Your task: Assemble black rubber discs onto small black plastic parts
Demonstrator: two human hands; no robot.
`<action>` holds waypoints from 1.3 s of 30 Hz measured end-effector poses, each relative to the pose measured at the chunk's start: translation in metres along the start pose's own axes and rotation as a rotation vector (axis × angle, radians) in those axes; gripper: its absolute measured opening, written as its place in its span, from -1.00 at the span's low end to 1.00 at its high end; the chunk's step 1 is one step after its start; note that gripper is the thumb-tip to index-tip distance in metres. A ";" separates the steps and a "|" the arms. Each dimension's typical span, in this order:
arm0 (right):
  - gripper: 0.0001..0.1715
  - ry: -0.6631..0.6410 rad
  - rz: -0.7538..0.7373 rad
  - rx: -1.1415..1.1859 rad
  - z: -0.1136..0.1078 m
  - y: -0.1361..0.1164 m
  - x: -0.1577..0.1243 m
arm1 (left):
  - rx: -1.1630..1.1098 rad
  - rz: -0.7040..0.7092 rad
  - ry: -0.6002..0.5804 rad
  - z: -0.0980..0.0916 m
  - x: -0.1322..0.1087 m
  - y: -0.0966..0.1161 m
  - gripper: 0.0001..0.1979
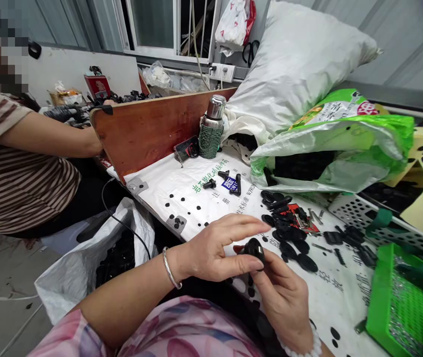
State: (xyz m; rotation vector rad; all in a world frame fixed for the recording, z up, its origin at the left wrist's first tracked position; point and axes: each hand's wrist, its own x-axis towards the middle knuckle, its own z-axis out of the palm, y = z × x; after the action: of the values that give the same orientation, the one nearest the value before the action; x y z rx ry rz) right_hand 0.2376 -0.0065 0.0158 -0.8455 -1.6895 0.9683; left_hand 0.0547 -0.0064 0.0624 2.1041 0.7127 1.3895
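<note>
My left hand (217, 250) and my right hand (284, 295) meet low over the table's near edge. Together they pinch a small rounded black plastic part (255, 246). The left thumb presses under it while the left fingers stretch out above it. The right fingers curl up against it from below. Just beyond the hands lies a heap of several similar black plastic pieces (288, 233) on the white printed sheet (192, 198) that covers the table. A silver bangle sits on my left wrist.
A green basket (404, 307) stands at the right, a green-and-white bag (338, 144) behind the heap. A steel flask (211, 126) stands by a red-brown board (148, 131). A person in a striped shirt (14, 163) works at the left. A white sack (85, 263) hangs below the table.
</note>
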 end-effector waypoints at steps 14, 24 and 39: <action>-0.81 -0.246 0.291 0.608 0.009 0.004 -0.008 | -0.481 -0.354 -0.120 -0.003 -0.006 0.001 -0.66; -0.82 -0.390 0.432 0.989 0.024 0.002 -0.011 | -0.507 -0.505 -0.284 -0.015 -0.006 0.016 -0.67; -0.75 -0.312 0.326 0.693 0.027 0.006 -0.013 | -0.215 -0.347 -0.144 -0.021 -0.023 0.022 -0.69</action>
State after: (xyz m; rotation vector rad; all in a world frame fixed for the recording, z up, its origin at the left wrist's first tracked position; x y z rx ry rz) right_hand 0.2159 -0.0212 -0.0004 -0.5170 -1.3212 1.8476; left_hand 0.0307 -0.0352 0.0696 1.7910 0.7874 1.0634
